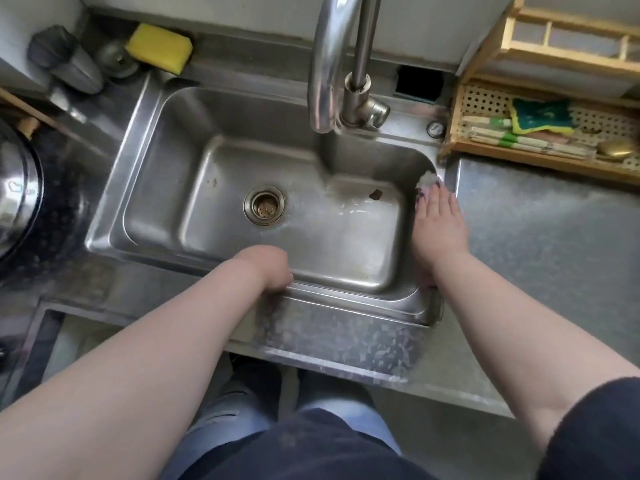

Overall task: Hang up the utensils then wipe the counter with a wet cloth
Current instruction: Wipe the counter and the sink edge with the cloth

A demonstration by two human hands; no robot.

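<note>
My right hand [439, 225] lies flat with straight fingers on a pale pink and white cloth [428, 180], pressing it onto the right rim of the steel sink [145, 161]. Only the cloth's far tip and a bit by my wrist show. My left hand [273, 271] rests on the sink's front rim, its fingers curled over the edge and hidden inside the basin. The metal counter [540, 237] stretches to the right of the sink. No utensils are in sight.
A tall curved tap [329, 64] rises behind the basin. A yellow sponge [160, 46] sits at the back left. A wooden rack [540, 136] with cloths and a green scourer stands at the back right. A pot lid [14, 192] lies at the far left.
</note>
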